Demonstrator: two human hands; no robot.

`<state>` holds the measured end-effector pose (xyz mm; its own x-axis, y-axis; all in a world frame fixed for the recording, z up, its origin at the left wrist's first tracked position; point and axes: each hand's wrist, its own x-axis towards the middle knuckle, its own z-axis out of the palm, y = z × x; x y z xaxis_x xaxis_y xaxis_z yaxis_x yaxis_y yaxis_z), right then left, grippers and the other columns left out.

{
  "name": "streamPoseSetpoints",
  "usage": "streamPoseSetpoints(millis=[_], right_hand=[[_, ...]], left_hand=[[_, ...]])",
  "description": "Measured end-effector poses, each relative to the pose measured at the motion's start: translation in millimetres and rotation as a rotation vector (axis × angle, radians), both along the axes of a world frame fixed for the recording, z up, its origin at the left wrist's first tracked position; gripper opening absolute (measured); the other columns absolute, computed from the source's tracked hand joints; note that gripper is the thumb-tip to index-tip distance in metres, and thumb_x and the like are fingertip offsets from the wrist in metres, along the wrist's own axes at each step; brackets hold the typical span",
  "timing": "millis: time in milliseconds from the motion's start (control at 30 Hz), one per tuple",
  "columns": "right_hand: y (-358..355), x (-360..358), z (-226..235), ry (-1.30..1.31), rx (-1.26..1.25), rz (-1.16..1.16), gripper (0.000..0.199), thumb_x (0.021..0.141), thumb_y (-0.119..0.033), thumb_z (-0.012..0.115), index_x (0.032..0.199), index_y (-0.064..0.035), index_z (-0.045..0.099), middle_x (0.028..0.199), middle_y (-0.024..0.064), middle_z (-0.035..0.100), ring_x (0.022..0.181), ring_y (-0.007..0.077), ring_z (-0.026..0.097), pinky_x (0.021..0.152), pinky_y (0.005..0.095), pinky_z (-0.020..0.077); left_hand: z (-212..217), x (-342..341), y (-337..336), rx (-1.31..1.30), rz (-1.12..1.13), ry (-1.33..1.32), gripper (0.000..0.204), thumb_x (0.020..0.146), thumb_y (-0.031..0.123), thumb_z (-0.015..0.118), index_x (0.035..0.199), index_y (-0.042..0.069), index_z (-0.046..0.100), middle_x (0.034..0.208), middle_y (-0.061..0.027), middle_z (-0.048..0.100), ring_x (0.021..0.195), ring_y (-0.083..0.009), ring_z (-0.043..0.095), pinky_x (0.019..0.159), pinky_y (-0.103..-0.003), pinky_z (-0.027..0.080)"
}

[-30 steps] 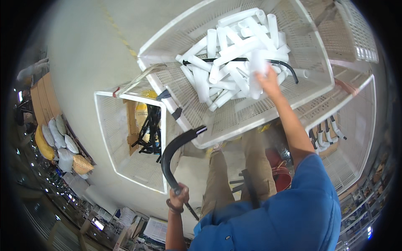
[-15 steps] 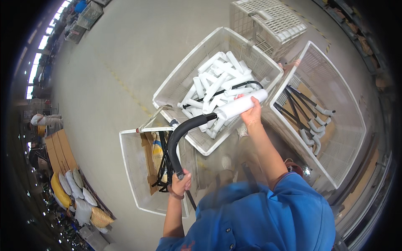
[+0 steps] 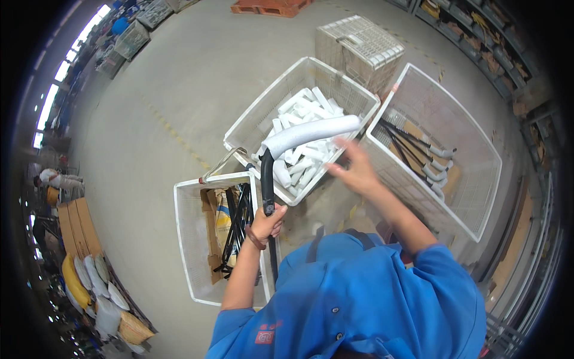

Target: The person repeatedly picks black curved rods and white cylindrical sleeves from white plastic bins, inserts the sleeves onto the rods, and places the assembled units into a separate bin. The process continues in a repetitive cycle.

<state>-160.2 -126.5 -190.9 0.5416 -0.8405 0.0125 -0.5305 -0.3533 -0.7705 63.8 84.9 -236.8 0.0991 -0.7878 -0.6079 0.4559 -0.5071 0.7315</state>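
Person in a blue work shirt [image 3: 359, 299] stands over three white mesh bins on a concrete floor [image 3: 155, 90].

Left hand [image 3: 266, 222]: fingers wrapped tight around the straight lower part of a black curved tube [image 3: 266, 182], held upright. The tube rises over the near edge of the middle bin [image 3: 263, 113], and its upper, bent part is covered by a white foam sleeve [image 3: 311, 133], which lies roughly level above the heap of loose white foam sleeves [image 3: 302, 164] in that bin.

Right hand [image 3: 353, 170]: fingers spread, palm open, holding nothing; blurred. It is just beside the free right end of the sleeve, over the gap between the middle bin and the right bin [image 3: 478, 155]; contact cannot be told.

Right bin: several black tubes with grey-white ends [image 3: 418, 152] lying along its left side on brown card.

Left bin [image 3: 191, 251], by the left forearm: bare black tubes [image 3: 236, 224] leaning against its right wall, brown cardboard pieces beside them.

An upturned white crate [image 3: 359, 45] stands beyond the middle bin. Sacks [image 3: 95, 287] lie far left.
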Motion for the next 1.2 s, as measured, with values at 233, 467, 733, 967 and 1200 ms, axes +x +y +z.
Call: streamPoseSetpoints(millis=[233,467,733,967,1200], right_hand=[[-60,-67,48,0.242,-0.533,0.138,0.06,0.067,-0.016,0.078,0.122,-0.0075,0.057,0.107,0.0174,0.066,0.103,0.0321,0.065,0.088,0.0395,0.0502],[-41,-65,103,0.246,-0.161,0.586,0.042,0.065,-0.007,0.071,0.105,-0.0012,0.063,0.096,0.0169,0.069,0.09,0.0366,0.067,0.079,0.0404,0.0517],[40,-59,111,0.264,-1.125,0.943,0.024,0.071,-0.013,0.07,0.093,-0.0049,0.065,0.086,0.0143,0.068,0.083,0.0335,0.069,0.077,0.044,0.051],[26,-156,58,0.836,0.207,0.727,0.044,0.063,-0.03,0.079,0.1,-0.0105,0.066,0.087,0.0141,0.071,0.082,0.0344,0.069,0.071,0.0449,0.0538],[13,-384,2,0.717,-0.148,-0.076,0.04,0.062,-0.019,0.08,0.095,-0.0089,0.059,0.088,0.0145,0.066,0.085,0.037,0.065,0.072,0.0466,0.0522]], left_hand=[[81,-59,5,0.026,-0.192,0.136,0.019,0.096,0.021,0.065,0.088,0.012,0.049,0.052,0.0056,0.037,0.038,-0.0055,0.033,0.035,-0.023,0.028],[88,-119,-10,-0.006,-0.385,-0.118,0.025,0.088,0.022,0.075,0.081,0.005,0.057,0.055,0.0014,0.048,0.041,-0.0067,0.041,0.036,-0.025,0.03],[59,-134,-28,-0.122,-0.524,-0.085,0.026,0.077,0.016,0.082,0.085,0.001,0.061,0.06,-0.0025,0.056,0.04,-0.0083,0.045,0.036,-0.025,0.033],[27,-234,-106,-0.447,-0.972,-0.945,0.05,0.069,0.018,0.086,0.108,0.001,0.06,0.09,-0.0169,0.07,0.097,-0.0313,0.069,0.081,-0.042,0.054],[-28,-253,-184,-0.872,-0.527,-0.708,0.061,0.077,0.008,0.078,0.13,0.006,0.046,0.118,-0.0132,0.065,0.105,-0.027,0.066,0.09,-0.037,0.053]])
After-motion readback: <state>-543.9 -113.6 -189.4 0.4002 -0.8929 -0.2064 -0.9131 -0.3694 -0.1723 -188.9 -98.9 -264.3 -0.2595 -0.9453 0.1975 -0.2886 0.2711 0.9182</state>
